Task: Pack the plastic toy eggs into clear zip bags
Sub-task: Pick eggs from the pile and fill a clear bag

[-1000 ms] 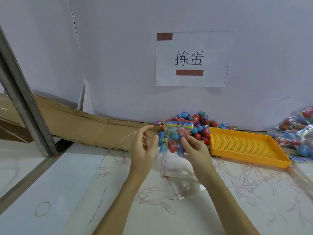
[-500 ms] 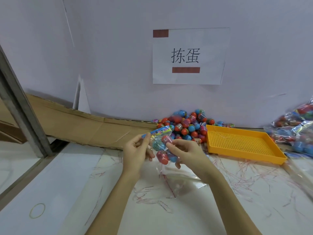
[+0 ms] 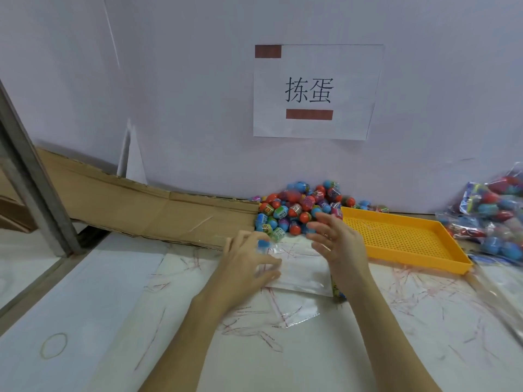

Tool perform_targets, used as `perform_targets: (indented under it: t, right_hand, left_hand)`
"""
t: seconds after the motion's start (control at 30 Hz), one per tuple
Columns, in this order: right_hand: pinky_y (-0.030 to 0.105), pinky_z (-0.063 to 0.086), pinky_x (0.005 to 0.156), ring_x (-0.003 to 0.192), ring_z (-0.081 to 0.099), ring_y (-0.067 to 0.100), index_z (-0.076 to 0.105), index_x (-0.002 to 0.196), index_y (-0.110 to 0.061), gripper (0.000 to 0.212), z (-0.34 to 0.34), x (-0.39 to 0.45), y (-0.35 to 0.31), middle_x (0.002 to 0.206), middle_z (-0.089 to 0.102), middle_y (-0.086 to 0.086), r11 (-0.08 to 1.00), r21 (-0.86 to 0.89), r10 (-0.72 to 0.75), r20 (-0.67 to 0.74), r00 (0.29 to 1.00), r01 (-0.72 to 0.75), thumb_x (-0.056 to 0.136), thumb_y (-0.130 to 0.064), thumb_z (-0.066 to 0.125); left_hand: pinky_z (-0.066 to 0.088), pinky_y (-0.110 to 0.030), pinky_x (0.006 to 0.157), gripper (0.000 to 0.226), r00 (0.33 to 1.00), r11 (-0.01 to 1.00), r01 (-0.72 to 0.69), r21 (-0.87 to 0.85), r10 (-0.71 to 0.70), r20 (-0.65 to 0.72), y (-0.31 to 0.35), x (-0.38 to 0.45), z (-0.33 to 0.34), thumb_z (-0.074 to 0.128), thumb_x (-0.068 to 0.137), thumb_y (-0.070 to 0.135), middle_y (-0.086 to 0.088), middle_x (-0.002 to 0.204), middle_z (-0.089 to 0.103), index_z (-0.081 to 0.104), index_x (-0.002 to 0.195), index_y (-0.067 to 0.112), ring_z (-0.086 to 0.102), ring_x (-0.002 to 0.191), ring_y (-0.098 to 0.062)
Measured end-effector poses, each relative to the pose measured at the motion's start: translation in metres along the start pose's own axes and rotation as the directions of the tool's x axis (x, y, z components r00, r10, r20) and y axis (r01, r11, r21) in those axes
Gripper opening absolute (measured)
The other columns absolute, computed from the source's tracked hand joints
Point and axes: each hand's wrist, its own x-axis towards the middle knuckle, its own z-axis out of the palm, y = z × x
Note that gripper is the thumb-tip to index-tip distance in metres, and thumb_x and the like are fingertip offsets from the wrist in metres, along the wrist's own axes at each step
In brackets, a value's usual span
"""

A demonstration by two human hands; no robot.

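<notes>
a clear bag is seen flat on the table at frame centre. it is pressed by the left hand, fingers loosely curled, with a blue egg at the fingertips; whether that egg is pinched cannot be told. the right hand is held spread above the bag, before the egg pile. a yellow tray lies right of centre, with filled bags at the right edge.

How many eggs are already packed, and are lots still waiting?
Done: several filled bags are heaped at the right; I can't count them. In hand: the left hand rests on an empty clear bag beside a blue egg, and the right hand hovers open. Left: a big pile of loose eggs by the wall.
</notes>
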Motion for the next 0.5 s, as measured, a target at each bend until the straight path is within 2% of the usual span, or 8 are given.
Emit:
perform_targets:
  t: [0.07,0.17,0.27,0.33,0.4,0.43,0.5]
  right_hand:
    - [0.024,0.053,0.058,0.065,0.068,0.016,0.075,0.102,-0.005,0.028,0.003,-0.001,0.007,0.081,0.076,0.008,0.957,-0.273,-0.086,0.054,0.995,0.098,0.106,-0.023,0.053]
    - [0.023,0.05,0.058,0.065,0.068,0.011,0.077,0.089,-0.015,0.026,0.009,-0.005,0.016,0.074,0.075,0.001,0.785,-0.56,-0.206,0.165,0.964,0.264,0.104,-0.023,0.057]
    - [0.019,0.053,0.066,0.081,0.068,0.004,0.078,0.096,-0.027,0.013,0.014,-0.009,0.02,0.085,0.076,-0.014,0.62,-0.678,-0.18,0.366,0.913,0.395,0.095,-0.035,0.068]
    - [0.017,0.052,0.075,0.091,0.063,-0.002,0.076,0.106,-0.033,0.02,0.015,-0.011,0.023,0.098,0.073,-0.022,0.437,-0.767,-0.112,0.472,0.875,0.47,0.088,-0.042,0.075]
    - [0.013,0.049,0.077,0.089,0.06,-0.003,0.076,0.112,-0.029,0.025,0.017,-0.011,0.025,0.102,0.073,-0.019,0.321,-0.798,-0.137,0.493,0.859,0.509,0.088,-0.036,0.077]
    - [0.011,0.047,0.076,0.086,0.061,-0.002,0.076,0.111,-0.026,0.021,0.018,-0.011,0.025,0.1,0.074,-0.016,0.319,-0.791,-0.176,0.492,0.853,0.522,0.091,-0.031,0.075]
    - [0.01,0.047,0.074,0.081,0.066,0.0,0.077,0.106,-0.02,0.013,0.019,-0.011,0.024,0.089,0.075,-0.012,0.383,-0.76,-0.247,0.463,0.851,0.525,0.096,-0.022,0.07]
  left_hand:
    - [0.016,-0.025,0.096,0.024,0.998,1.0,0.001,0.008,-0.001,-0.056,-0.001,0.0,-0.002,0.066,0.093,0.055,0.016,0.143,0.047,0.077,0.109,0.041,0.03,0.132,-0.01]
    - [0.02,-0.026,0.092,0.011,0.99,1.0,0.007,0.021,-0.004,-0.14,-0.005,0.0,-0.004,0.074,0.091,0.044,0.014,0.132,0.056,0.078,0.092,0.033,0.04,0.125,-0.013]
    - [0.024,-0.026,0.096,0.012,0.975,0.998,0.05,-0.036,-0.057,-0.217,-0.006,0.001,-0.006,0.073,0.094,0.038,0.013,0.124,0.058,0.074,0.092,0.027,0.042,0.121,-0.01]
    - [0.029,-0.027,0.1,0.014,0.948,0.981,0.1,-0.166,-0.144,-0.283,-0.004,0.004,-0.008,0.075,0.093,0.032,0.01,0.119,0.061,0.075,0.088,0.019,0.044,0.118,-0.011]
    - [0.038,-0.031,0.101,0.018,0.922,0.941,0.148,-0.306,-0.243,-0.302,-0.003,0.008,-0.011,0.079,0.09,0.032,0.008,0.116,0.062,0.076,0.084,0.015,0.045,0.115,-0.012]
    - [0.041,-0.031,0.099,0.023,0.913,0.912,0.163,-0.376,-0.284,-0.294,-0.003,0.009,-0.012,0.08,0.087,0.038,0.01,0.115,0.063,0.077,0.084,0.016,0.045,0.115,-0.011]
    - [0.044,-0.032,0.101,0.035,0.891,0.824,0.179,-0.538,-0.368,-0.267,-0.001,0.011,-0.017,0.073,0.082,0.057,0.016,0.112,0.064,0.077,0.085,0.022,0.047,0.118,-0.01]
